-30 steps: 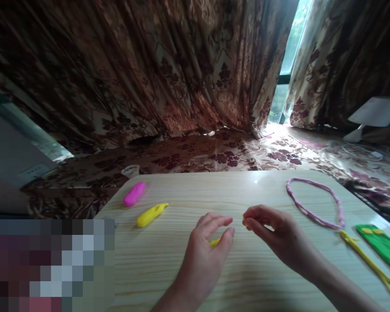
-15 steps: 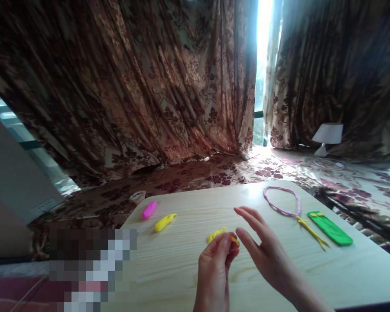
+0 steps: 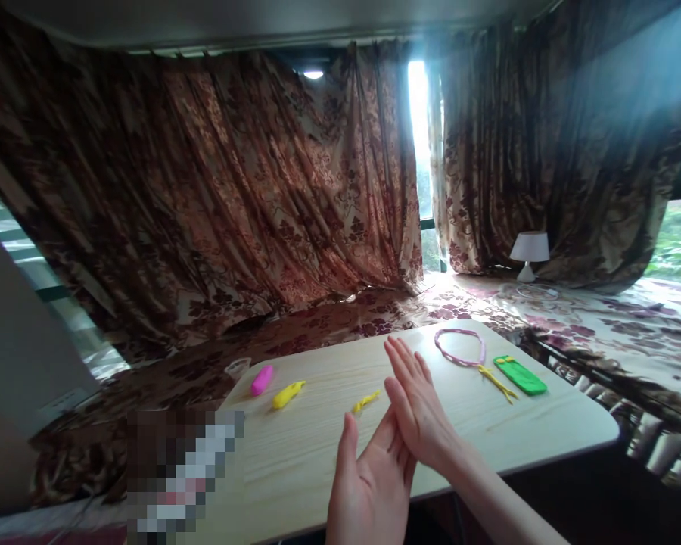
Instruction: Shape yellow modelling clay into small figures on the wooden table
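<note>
My left hand (image 3: 368, 484) is turned palm up above the front of the table, its thumb raised and fingers stretched out. Across its fingers lies my right hand (image 3: 417, 409), flat, palm down, with straight fingers. Whatever is between the two palms is hidden. Just beyond them on the table rests a small twisted piece of yellow modelling clay (image 3: 366, 401). Farther left are a larger yellow clay lump (image 3: 288, 395) with a pointed end and a pink clay roll (image 3: 262, 380).
At the table's right lie a twisted pink clay loop (image 3: 459, 349), a yellow forked clay strip (image 3: 498, 384) joined to it, and a flat green clay slab (image 3: 520, 375) with yellow bits. A clear plastic cup (image 3: 238, 368) stands behind the table's left corner. A white lamp (image 3: 530, 248) stands farther back.
The left hand was pinching a small yellow clay piece and has opened out palm up. The right hand has come down onto it. That yellow piece is now out of sight. The view has tilted upward.
</note>
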`<state>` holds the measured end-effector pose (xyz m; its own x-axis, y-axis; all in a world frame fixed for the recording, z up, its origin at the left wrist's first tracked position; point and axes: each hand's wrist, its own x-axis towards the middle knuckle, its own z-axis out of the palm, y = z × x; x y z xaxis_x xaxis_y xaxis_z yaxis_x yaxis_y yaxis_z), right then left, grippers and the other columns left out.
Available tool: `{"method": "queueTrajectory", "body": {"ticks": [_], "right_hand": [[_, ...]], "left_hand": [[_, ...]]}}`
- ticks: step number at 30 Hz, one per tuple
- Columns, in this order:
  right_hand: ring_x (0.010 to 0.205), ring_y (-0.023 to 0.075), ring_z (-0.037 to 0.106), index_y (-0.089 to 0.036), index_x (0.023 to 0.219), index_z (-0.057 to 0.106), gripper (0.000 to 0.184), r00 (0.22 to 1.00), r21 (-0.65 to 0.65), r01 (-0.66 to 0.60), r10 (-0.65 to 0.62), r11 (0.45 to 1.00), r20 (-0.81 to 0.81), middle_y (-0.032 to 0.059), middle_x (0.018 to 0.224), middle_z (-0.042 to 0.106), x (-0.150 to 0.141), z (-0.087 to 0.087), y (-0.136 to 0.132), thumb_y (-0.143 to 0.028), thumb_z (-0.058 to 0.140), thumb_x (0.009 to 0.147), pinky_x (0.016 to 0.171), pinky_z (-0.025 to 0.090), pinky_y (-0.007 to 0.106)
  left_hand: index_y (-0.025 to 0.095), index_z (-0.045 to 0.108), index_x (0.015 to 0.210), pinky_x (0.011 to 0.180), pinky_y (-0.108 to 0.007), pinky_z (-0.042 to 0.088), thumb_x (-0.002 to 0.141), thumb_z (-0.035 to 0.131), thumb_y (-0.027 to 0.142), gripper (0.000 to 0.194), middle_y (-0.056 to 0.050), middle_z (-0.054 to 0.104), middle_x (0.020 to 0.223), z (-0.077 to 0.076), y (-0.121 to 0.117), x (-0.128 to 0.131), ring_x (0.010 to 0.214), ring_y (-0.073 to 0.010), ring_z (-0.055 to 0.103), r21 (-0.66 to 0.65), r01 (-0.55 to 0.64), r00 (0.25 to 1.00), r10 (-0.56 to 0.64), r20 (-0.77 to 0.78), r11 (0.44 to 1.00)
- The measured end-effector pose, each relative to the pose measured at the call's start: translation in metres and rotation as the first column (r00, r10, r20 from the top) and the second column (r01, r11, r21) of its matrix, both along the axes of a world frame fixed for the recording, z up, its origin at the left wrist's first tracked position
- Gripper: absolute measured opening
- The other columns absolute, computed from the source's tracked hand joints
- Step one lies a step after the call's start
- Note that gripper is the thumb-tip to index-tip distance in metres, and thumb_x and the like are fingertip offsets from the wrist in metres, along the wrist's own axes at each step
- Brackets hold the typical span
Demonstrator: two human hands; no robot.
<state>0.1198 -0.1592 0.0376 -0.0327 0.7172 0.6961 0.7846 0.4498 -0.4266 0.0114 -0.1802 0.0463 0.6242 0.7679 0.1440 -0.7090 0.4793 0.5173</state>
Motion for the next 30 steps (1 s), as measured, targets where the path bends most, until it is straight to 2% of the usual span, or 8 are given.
{"method": "queueTrajectory", "body": {"ticks": [4, 7, 9, 12, 15, 20, 26, 30], "right_hand": [[0.139, 0.0217, 0.014, -0.023, 0.143, 0.023, 0.056, 0.977, -0.056, -0.197, 0.201, 0.979, 0.072, 0.0027, 0.149, 0.026, -0.003, -0.001, 0.011, -0.035, 0.039, 0.091, 0.113, 0.009, 0.045], [0.139, 0.0241, 0.013, -0.017, 0.143, 0.025, 0.051, 0.993, -0.141, -0.064, 0.049, 0.988, -0.106, 0.0090, 0.150, 0.024, 0.003, -0.006, 0.028, -0.034, 0.027, 0.095, 0.111, 0.007, 0.051], [0.139, 0.0259, 0.014, -0.017, 0.140, 0.032, 0.049, 0.989, -0.183, -0.061, 0.035, 0.981, -0.140, 0.0100, 0.148, 0.028, 0.008, -0.012, 0.038, -0.036, 0.028, 0.095, 0.110, 0.006, 0.053], [0.133, 0.0283, 0.030, -0.020, 0.133, 0.045, 0.046, 0.980, -0.257, -0.113, 0.065, 0.960, -0.189, 0.0113, 0.140, 0.043, 0.010, -0.020, 0.048, -0.040, 0.034, 0.093, 0.107, 0.017, 0.053], [0.119, 0.0263, 0.050, -0.020, 0.124, 0.054, 0.042, 0.959, -0.310, -0.192, 0.110, 0.931, -0.262, 0.0114, 0.126, 0.057, 0.008, -0.025, 0.054, -0.041, 0.036, 0.092, 0.100, 0.035, 0.045], [0.112, 0.0200, 0.056, -0.020, 0.118, 0.057, 0.039, 0.905, -0.314, -0.298, 0.162, 0.902, -0.393, 0.0083, 0.117, 0.063, 0.007, -0.025, 0.057, -0.040, 0.034, 0.093, 0.096, 0.042, 0.034], [0.098, 0.0177, 0.063, -0.019, 0.113, 0.059, 0.033, 0.843, -0.319, -0.420, 0.234, 0.850, -0.485, 0.0066, 0.104, 0.068, 0.011, -0.024, 0.063, -0.036, 0.042, 0.091, 0.086, 0.049, 0.031], [0.095, 0.0174, 0.064, -0.017, 0.114, 0.057, 0.034, 0.830, -0.315, -0.448, 0.259, 0.836, -0.493, 0.0080, 0.099, 0.068, 0.024, -0.020, 0.068, -0.036, 0.037, 0.093, 0.081, 0.052, 0.031]], "left_hand": [[0.014, 0.051, 0.128, 0.108, -0.042, 0.024, 0.087, 0.028, 0.059, 0.065, -0.012, 0.050, 0.135, -0.006, 0.014, -0.005, 0.131, -0.0264, 0.035, -0.033, -0.016, 1.000, 0.017, 0.019, 0.999], [0.011, 0.057, 0.121, 0.105, -0.040, 0.031, 0.085, 0.032, 0.060, 0.066, -0.015, 0.052, 0.131, -0.015, 0.016, -0.003, 0.128, -0.0261, 0.039, -0.119, -0.071, 0.997, 0.067, -0.042, 0.990], [0.010, 0.061, 0.115, 0.100, -0.037, 0.038, 0.087, 0.038, 0.052, 0.055, -0.016, 0.057, 0.125, -0.021, 0.014, -0.001, 0.121, -0.0248, 0.048, -0.179, -0.134, 0.987, 0.114, -0.115, 0.975], [0.013, 0.065, 0.106, 0.089, -0.034, 0.047, 0.086, 0.053, 0.027, 0.028, -0.014, 0.065, 0.112, -0.030, 0.015, 0.002, 0.102, -0.0210, 0.061, -0.204, -0.281, 0.941, 0.228, -0.248, 0.938], [0.014, 0.067, 0.096, 0.080, -0.031, 0.052, 0.079, 0.059, 0.008, 0.020, -0.010, 0.069, 0.100, -0.039, 0.021, 0.005, 0.088, -0.0174, 0.066, -0.184, -0.384, 0.892, 0.311, -0.329, 0.905], [0.011, 0.068, 0.083, 0.068, -0.026, 0.055, 0.077, 0.060, 0.005, 0.013, -0.005, 0.070, 0.077, -0.047, 0.033, 0.009, 0.067, -0.0113, 0.065, -0.209, -0.374, 0.891, 0.287, -0.352, 0.904], [0.014, 0.067, 0.093, 0.065, -0.028, 0.056, 0.074, 0.060, 0.003, 0.023, -0.003, 0.068, 0.074, -0.045, 0.043, 0.005, 0.064, -0.0118, 0.064, -0.205, -0.303, 0.901, 0.210, -0.380, 0.931], [0.012, 0.067, 0.089, 0.067, -0.027, 0.056, 0.073, 0.062, 0.005, 0.018, -0.002, 0.065, 0.070, -0.045, 0.054, 0.000, 0.063, -0.0112, 0.064, -0.169, -0.304, 0.883, 0.210, -0.419, 0.938]]}}
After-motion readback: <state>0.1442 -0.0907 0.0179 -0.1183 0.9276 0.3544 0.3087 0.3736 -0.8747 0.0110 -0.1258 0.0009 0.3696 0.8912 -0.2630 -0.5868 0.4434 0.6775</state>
